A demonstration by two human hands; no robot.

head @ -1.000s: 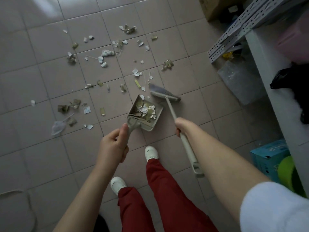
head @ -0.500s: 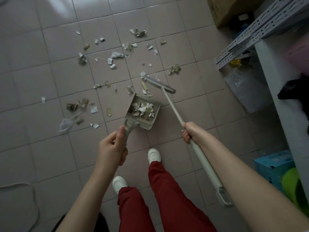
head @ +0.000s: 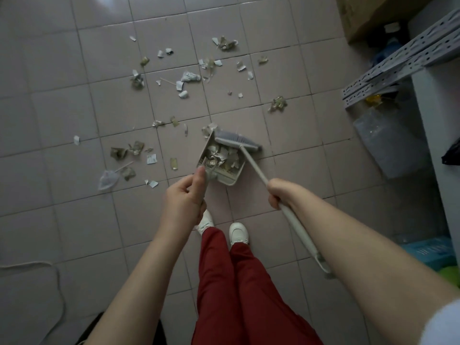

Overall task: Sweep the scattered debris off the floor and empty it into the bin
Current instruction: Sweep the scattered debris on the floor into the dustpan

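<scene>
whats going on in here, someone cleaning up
Yes. A person is sweeping scraps off the tiled floor. The left hand holds a dustpan already partly full, and the right hand grips a broom with its head at the pan's mouth. Plenty of scattered debris is on the tiles beyond. No bin is in view.

From the dustpan (head: 219, 161), bare floor (head: 57, 58) opens toward nine and ten o'clock beyond the nearest scraps (head: 135, 149). At twelve, more scraps lie thick. At two and three o'clock the way is crowded: a metal shelf rail (head: 398, 61), a cardboard box (head: 368, 16) and what may be a clear plastic tub (head: 388, 140), blurred. At six stand the legs (head: 239, 282); a cable (head: 49, 267) loops at eight.
</scene>
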